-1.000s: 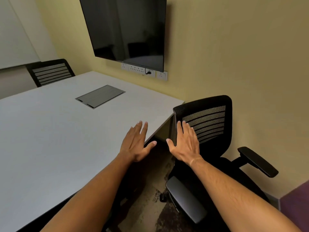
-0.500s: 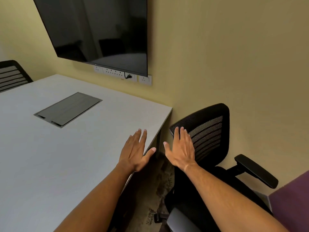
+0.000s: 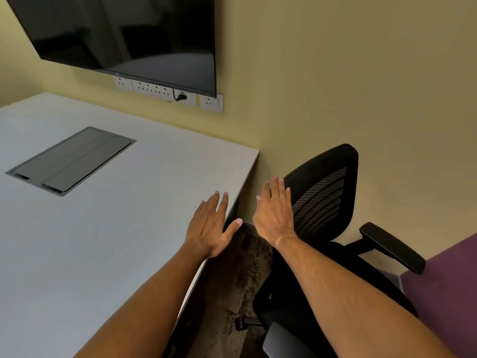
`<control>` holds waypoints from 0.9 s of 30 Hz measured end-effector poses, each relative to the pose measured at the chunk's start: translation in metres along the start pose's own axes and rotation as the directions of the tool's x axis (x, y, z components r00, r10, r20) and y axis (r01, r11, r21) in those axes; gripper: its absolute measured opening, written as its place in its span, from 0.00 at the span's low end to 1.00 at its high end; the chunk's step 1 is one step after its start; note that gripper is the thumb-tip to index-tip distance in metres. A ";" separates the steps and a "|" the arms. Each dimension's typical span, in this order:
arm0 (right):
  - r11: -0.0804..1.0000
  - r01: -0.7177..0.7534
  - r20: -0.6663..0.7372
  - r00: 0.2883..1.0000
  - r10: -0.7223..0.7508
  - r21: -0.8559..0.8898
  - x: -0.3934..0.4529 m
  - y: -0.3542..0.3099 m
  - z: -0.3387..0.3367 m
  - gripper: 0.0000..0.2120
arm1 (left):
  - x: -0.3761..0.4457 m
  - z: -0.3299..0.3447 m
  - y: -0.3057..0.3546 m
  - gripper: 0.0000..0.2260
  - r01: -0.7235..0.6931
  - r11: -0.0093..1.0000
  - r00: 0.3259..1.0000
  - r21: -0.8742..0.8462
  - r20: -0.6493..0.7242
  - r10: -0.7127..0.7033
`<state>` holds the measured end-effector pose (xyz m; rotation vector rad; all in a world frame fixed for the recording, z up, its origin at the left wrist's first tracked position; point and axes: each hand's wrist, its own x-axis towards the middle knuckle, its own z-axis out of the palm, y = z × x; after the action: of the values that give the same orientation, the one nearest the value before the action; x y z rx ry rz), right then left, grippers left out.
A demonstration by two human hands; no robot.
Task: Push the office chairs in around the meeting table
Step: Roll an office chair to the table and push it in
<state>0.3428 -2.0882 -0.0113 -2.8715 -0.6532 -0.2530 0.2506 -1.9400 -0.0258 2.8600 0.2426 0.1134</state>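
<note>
Office chair sits right of the meeting table, near its far right corner, mesh back facing roughly toward the table edge and angled, floor showing between seat and table, so not pushed in yet. Right hand is flat and spread, holding nothing, at the left edge of the mesh back; contact looks likely but I cannot tell for sure. Left hand is also flat with fingers extended, empty, over the table's right edge, thumb hanging past the edge; resting or hovering, cannot tell. Judgement on doing this well: get both hands on the backrest frame, high on the rim and not the mesh centre, rotate the chair so the seat faces the table, then roll it in straight. Watch the armrest on the right and the near one at the bottom: they may hit the tabletop edge if set too high. Table leg at the corner is close, so aim nearer than the corner. Carpet looks rough, so castors may drag; push steady, low force.
</note>
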 end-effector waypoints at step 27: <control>0.953 0.299 -0.123 0.949 -0.291 0.057 -0.219 -0.004 -0.037 0.27 | -0.124 -0.016 0.076 0.40 0.012 0.998 0.999 0.070 -0.038 -0.009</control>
<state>0.1420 -2.1828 -0.0204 -2.6566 -1.0461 -0.4202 0.1388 -2.0300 0.0030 2.9277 0.2744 0.1597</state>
